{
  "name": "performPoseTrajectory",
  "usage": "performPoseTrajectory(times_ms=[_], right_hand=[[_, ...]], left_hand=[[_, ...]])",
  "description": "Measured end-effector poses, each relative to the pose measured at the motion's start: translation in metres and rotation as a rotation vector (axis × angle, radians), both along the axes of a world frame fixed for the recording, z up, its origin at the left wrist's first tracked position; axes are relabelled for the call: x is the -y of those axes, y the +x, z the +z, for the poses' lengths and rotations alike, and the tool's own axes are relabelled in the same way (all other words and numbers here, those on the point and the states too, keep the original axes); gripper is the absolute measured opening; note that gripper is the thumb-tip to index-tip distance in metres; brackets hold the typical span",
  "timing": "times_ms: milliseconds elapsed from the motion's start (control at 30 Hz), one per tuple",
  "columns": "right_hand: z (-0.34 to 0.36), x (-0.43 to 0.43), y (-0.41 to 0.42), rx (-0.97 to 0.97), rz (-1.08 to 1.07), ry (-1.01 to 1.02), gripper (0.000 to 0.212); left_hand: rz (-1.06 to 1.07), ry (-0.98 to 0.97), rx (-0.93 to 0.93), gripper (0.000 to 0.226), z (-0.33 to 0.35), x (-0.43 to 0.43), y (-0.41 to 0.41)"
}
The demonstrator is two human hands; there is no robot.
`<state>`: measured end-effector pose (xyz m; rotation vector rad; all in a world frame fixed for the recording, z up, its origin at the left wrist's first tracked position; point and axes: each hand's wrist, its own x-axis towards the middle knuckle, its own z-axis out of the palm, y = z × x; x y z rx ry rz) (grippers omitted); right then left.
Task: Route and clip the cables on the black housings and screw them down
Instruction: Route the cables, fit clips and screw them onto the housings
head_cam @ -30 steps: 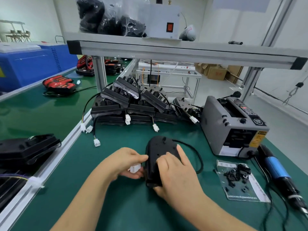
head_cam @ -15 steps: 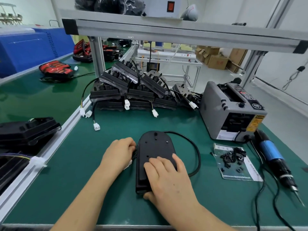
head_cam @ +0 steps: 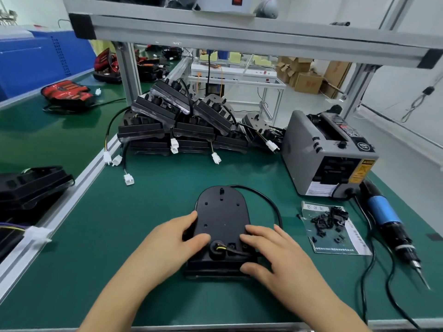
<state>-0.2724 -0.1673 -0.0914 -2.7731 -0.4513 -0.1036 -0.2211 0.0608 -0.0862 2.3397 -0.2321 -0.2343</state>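
- Head view: a black housing (head_cam: 221, 221) lies flat on the green table (head_cam: 143, 212), between the two hands, its rounded end pointing away from them.
- The left hand (head_cam: 172, 243) grips the housing's left edge; its fingers curl over the side and the thumb lies on top, just beside a round grommet (head_cam: 217, 248).
- The right hand (head_cam: 271, 250) rests relaxed on the near right corner, fingers fairly straight on the top face, thumb against the near wall; it grasps nothing.
- Thin yellow and dark wires run from the grommet towards the right hand's index finger.
- A black cable (head_cam: 269, 203) leaves the housing's far end and loops down towards the right hand's fingers.
- Beyond the hands a pile (head_cam: 182, 123) of more black housings is stacked, with white connectors (head_cam: 174, 146) hanging from their leads.
- Right of the right hand lies a clear bag (head_cam: 335, 238) with small black parts on it.
- Further right lies a blue-handled screwdriver (head_cam: 386, 219), tip pointing towards the near edge.
- Beyond the bag stands a grey dispenser (head_cam: 328, 152).
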Motion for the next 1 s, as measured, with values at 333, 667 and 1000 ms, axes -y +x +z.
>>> performPoseTrajectory(times_ms=[333,667,1000], right_hand=[[-0.006,0.003,0.0,0.04,0.006,0.087,0.052],[-0.003,0.011,-0.002,0.041,0.012,0.273,0.049],[0.009,0.147,0.016,-0.075,-0.676,-0.188,0.026]], left_hand=[[-0.166,-0.04,0.176,0.042,-0.009,0.012,-0.021],[-0.154,-0.082,0.209,0.027,-0.009,0.013,-0.024],[-0.133,-0.112,0.202,0.041,-0.011,0.014,-0.025]])
